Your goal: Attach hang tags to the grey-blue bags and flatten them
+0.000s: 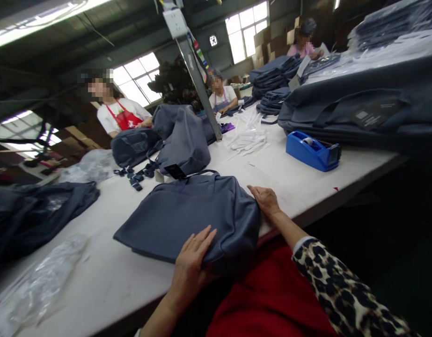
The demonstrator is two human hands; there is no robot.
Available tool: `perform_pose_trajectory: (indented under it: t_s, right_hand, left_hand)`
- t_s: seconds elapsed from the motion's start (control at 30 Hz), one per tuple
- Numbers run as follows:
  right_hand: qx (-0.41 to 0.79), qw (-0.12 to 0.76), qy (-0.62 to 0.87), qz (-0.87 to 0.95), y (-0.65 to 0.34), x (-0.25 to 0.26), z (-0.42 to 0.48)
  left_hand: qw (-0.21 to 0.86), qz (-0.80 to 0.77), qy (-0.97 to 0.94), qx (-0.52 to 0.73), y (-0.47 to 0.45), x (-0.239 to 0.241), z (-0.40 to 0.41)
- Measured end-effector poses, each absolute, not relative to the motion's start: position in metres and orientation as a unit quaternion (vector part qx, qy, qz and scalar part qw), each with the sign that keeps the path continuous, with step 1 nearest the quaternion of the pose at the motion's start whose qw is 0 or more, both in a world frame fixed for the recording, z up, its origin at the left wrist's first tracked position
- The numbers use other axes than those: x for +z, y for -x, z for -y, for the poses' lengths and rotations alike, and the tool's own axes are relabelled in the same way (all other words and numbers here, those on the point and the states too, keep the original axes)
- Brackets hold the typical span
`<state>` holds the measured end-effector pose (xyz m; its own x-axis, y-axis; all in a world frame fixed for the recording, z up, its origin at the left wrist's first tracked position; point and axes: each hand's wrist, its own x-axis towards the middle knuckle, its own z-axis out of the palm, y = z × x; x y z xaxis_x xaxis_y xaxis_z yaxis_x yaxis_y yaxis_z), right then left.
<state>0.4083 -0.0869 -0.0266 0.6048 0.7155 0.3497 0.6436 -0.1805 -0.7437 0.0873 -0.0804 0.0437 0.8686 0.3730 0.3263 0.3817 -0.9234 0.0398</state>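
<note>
A flat dark blue-grey bag (187, 215) lies on the white table (300, 182) right in front of me, its handle toward the far side. My left hand (191, 262) rests flat on the bag's near edge, fingers stretched out. My right hand (267, 200) lies against the bag's right edge on the table, fingers extended. Neither hand grips anything.
A blue tape dispenser (312, 150) stands to the right. More grey bags (180, 135) and loose straps (135, 178) lie beyond. Clear plastic wrap (43, 276) is at left, white gloves (249, 139) farther back, stacked bags (370, 107) at right. Three other people work at the table's far side.
</note>
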Motion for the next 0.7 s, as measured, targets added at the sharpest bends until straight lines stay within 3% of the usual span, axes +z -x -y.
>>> perform_pose_trajectory:
  t_s: [0.23, 0.47, 0.53, 0.7]
  right_hand:
    - [0.064, 0.506, 0.753, 0.415, -0.395, -0.017, 0.102]
    - [0.075, 0.547, 0.739, 0.387, -0.379, -0.016, 0.119]
    - [0.065, 0.556, 0.738, 0.377, -0.375, -0.016, 0.123]
    - [0.041, 0.575, 0.735, 0.357, -0.362, -0.019, 0.138]
  left_hand:
    - [-0.044, 0.238, 0.887, -0.392, -0.086, 0.05, 0.14]
    - [-0.118, 0.262, 0.895, -0.342, -0.045, 0.029, 0.174]
    - [-0.22, 0.309, 0.876, -0.297, -0.039, 0.026, 0.175]
    - [-0.657, 0.427, 0.564, -0.261, -0.059, 0.025, 0.164]
